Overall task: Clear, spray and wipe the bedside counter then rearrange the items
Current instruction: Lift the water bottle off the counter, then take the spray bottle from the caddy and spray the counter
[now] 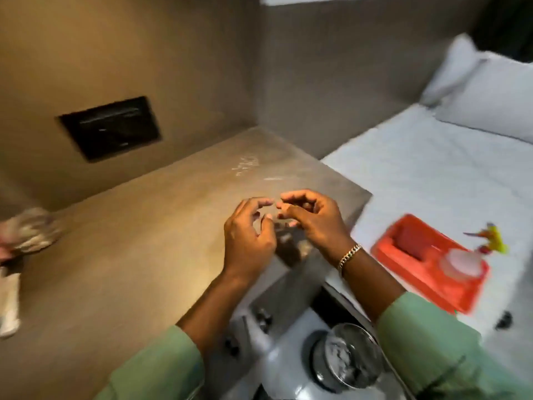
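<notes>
The beige bedside counter (138, 243) is bare in its middle, with a patch of white droplets (246, 166) near its back right corner. My left hand (249, 235) and my right hand (311, 217) hover close together over the counter's right edge. Their fingers are curled and the fingertips almost touch, with nothing visible in either. A crumpled cloth (31, 229) lies blurred at the counter's left end, with a white object (10, 301) below it. A red tray (403, 255) rests on the bed, carrying a clear round container (461, 262) and a colourful small item (493, 236).
A black panel (111, 128) is set in the wall behind the counter. The white bed (418, 174) with pillows (490, 99) lies to the right. Below my arms stands a round glass dish (346, 353) on a white surface. The whole picture is motion-blurred.
</notes>
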